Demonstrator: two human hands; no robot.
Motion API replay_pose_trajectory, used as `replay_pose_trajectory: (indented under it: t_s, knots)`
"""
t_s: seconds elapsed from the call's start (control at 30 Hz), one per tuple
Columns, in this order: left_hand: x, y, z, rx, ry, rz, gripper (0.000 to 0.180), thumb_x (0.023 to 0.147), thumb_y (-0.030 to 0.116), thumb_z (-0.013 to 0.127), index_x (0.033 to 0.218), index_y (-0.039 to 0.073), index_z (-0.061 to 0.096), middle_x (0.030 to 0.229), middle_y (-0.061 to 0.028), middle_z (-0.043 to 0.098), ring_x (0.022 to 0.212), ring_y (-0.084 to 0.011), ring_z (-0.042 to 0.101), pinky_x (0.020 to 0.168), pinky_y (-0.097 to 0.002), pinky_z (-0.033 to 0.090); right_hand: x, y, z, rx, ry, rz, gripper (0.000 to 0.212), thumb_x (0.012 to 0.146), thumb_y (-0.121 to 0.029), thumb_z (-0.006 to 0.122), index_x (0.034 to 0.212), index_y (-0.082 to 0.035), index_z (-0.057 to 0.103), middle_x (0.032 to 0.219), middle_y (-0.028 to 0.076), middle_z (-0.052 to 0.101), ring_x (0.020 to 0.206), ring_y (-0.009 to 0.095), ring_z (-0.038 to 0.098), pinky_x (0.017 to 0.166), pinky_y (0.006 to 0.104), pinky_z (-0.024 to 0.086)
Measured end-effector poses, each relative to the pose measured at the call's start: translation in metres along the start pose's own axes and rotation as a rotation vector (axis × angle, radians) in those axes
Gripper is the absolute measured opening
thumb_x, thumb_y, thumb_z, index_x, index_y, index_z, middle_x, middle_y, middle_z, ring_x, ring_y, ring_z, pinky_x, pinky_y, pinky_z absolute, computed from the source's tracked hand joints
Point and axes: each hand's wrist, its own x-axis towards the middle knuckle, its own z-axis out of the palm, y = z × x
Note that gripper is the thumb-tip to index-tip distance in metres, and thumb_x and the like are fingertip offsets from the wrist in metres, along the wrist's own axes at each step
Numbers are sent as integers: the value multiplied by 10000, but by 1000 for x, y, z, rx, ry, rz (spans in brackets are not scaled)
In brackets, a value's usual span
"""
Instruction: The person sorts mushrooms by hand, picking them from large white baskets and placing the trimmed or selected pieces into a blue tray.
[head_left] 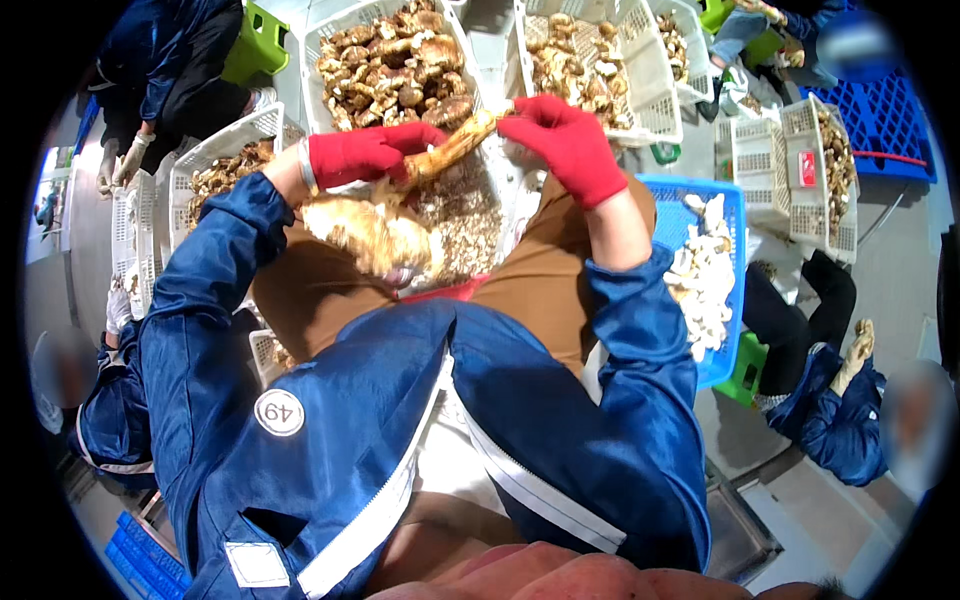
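A big pale mushroom (400,215) lies over the person's lap, its wide cap near the blue jacket (400,420). The left hand (365,153) in a red glove is closed around the middle of the stem. The right hand (565,140), also in red, pinches the stem tip. Past them sits a white basket (320,30) of brown mushrooms, and a blue crate (735,200) of white pieces sits to the right

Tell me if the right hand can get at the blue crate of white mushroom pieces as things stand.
Probably yes. The blue crate sits right beside the right forearm, open-topped, with nothing over it. But the right hand is now gripping the mushroom stem, shared with the left hand.
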Motion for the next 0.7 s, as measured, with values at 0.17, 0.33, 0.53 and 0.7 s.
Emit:
replay_pose_trajectory:
  t_s: [0.17, 0.33, 0.53, 0.7]
  knots:
    - [8, -5, 6, 378, 243, 38, 669, 909, 379, 697, 1433, 69, 419, 1161, -26, 588, 1041, -99, 542, 914, -285, 455, 18, -7, -6, -306, 30, -105, 323, 797, -306, 801, 950, -28, 736, 918, 20, 706, 848, 90, 612, 777, 249, 485]
    - [-4, -5, -5, 232, 238, 111, 630, 928, 283, 688, 1444, 57, 407, 1209, -50, 588, 1122, -125, 544, 971, -298, 463, 21, -20, 13, -1, 43, -101, 259, 851, -227, 747, 982, -8, 698, 832, 37, 685, 771, 106, 608, 702, 265, 494]
    - [-12, 8, -15, 489, 275, 99, 638, 916, 254, 698, 1457, 70, 414, 1327, -55, 568, 1222, -142, 511, 1025, -298, 436, 24, -22, 15, -130, 109, -174, 208, 836, -193, 719, 807, 9, 678, 712, 76, 680, 677, 99, 614, 627, 264, 486]
    - [-21, 16, -17, 486, 259, -22, 639, 941, 231, 662, 1487, 65, 374, 1319, -34, 574, 1216, -122, 510, 1029, -294, 434, 30, -11, 11, 54, 67, -86, 222, 839, -191, 708, 764, 14, 670, 698, 80, 689, 647, 105, 619, 606, 267, 485]
